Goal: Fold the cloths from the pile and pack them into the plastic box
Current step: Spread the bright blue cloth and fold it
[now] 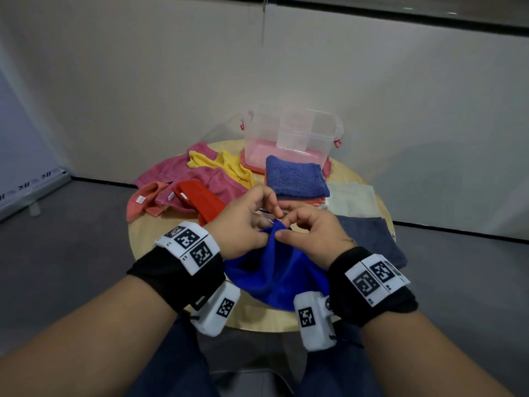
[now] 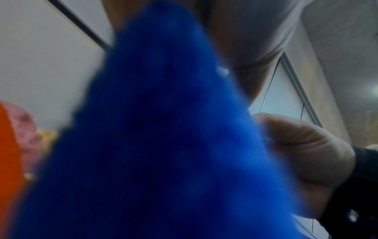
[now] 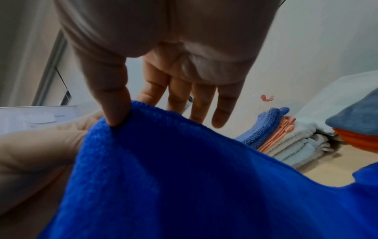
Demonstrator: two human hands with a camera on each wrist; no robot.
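Pinching blue cloth point(image 1: 272, 270): left hand point(image 1: 243, 224), right hand point(image 1: 312, 233).

Readable text is minimal. In the right wrist view, a white panel point(image 3: 39, 116) at the left edge carries faint mirrored print; one word appears to read "Digital", and the remaining characters are illegible. The white wrist modules point(image 1: 189, 245) bear black-and-white square fiducial markers and small printed characters, too small to read. The white cloth tags point(image 1: 140, 199) show no legible print.
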